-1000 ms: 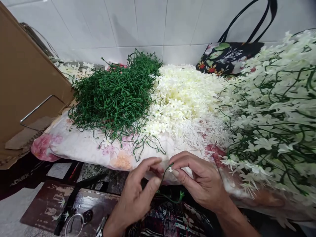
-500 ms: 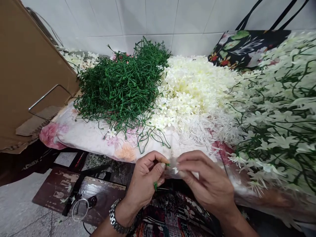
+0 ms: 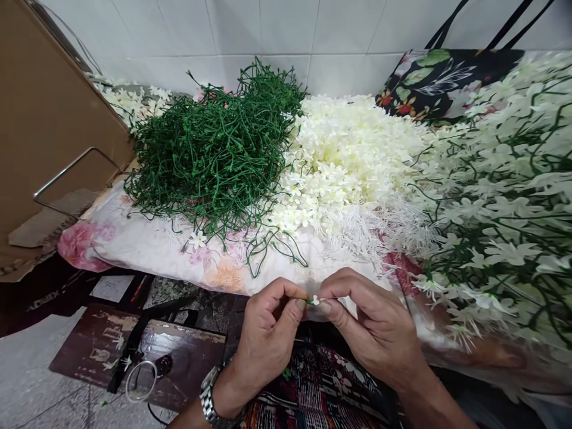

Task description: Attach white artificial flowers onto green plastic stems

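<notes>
Between finger and thumb my left hand pinches a green plastic stem, mostly hidden by the fingers. Facing it, my right hand is closed on a small white artificial flower piece, which meets the stem tip. Both hands are close together at the near edge of the floral cloth. Beyond them lies a tangled heap of green stems, with a heap of cream-white flower heads to its right. Thin white stamens lie in front of the flower heads.
Flowers on green stems are piled at the right, near a black floral bag. A cardboard box with a bent metal wire stands at the left. Below is a brown wooden stool; a tiled wall closes off the back.
My hands have come together, so the white flower piece now meets the green stem. My left fingers have turned, and the lower stem end no longer shows. The view has shifted slightly.
</notes>
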`<state>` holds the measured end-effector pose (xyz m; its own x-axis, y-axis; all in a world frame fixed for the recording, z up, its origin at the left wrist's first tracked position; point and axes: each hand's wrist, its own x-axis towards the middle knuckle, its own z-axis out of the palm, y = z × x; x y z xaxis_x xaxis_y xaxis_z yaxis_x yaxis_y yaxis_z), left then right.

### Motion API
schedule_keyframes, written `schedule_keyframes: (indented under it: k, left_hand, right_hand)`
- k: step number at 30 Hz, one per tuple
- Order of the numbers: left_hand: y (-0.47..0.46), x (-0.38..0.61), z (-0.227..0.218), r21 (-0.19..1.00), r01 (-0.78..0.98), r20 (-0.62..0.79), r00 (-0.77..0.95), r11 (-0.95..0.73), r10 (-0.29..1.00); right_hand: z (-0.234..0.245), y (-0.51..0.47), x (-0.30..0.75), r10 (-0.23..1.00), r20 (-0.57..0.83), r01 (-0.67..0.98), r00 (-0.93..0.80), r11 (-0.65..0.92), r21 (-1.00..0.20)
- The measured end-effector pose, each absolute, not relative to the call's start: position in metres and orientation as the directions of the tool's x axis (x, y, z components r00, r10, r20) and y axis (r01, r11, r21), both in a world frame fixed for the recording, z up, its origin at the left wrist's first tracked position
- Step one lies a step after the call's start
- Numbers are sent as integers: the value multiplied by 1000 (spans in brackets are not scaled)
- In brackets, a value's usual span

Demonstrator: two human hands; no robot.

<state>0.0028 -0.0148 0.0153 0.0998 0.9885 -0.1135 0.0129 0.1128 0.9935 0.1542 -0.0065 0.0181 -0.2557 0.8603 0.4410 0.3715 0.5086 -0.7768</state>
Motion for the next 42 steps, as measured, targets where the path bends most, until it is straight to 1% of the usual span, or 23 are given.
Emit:
schedule_keyframes:
  k: [5, 8, 11, 16, 23, 28, 32, 38, 40, 42]
  left_hand:
    - [-16, 2, 11, 984, 173, -63, 110, 43, 992]
    - [-16, 3, 6, 975, 223, -11, 102, -12, 995]
    - [-15, 6, 2, 976, 218, -3, 94, -17, 996]
    - [-11, 9, 0, 981, 194, -10, 84, -6, 996]
    - [-11, 10, 1, 984, 179, -29, 28, 23, 999]
    - [-12, 8, 1, 992, 115, -57, 36, 53, 998]
    - [-9, 6, 2, 991, -21, -132, 89, 134, 987]
    - [-10, 8, 0, 939, -221, -239, 127, 263, 963]
    - [-11, 8, -1, 934, -240, -239, 128, 264, 962]
    - [-11, 7, 0, 947, -208, -225, 123, 246, 967]
  right_hand:
    - [16, -6, 153, 843, 470, 416, -263, 538, -733]
    - [14, -7, 152, 828, 495, 451, -264, 559, -696]
    - [11, -6, 151, 826, 503, 462, -254, 561, -687]
    - [7, -4, 148, 837, 497, 448, -231, 545, -709]
    - [2, -4, 142, 836, 500, 442, -226, 545, -712]
    - [-1, -4, 140, 829, 508, 439, -233, 555, -706]
    - [2, -5, 143, 826, 503, 437, -256, 563, -702]
    - [9, -4, 152, 828, 466, 440, -312, 561, -701]
    - [12, -3, 156, 823, 463, 438, -328, 567, -697]
    - [14, -3, 158, 812, 495, 442, -309, 583, -681]
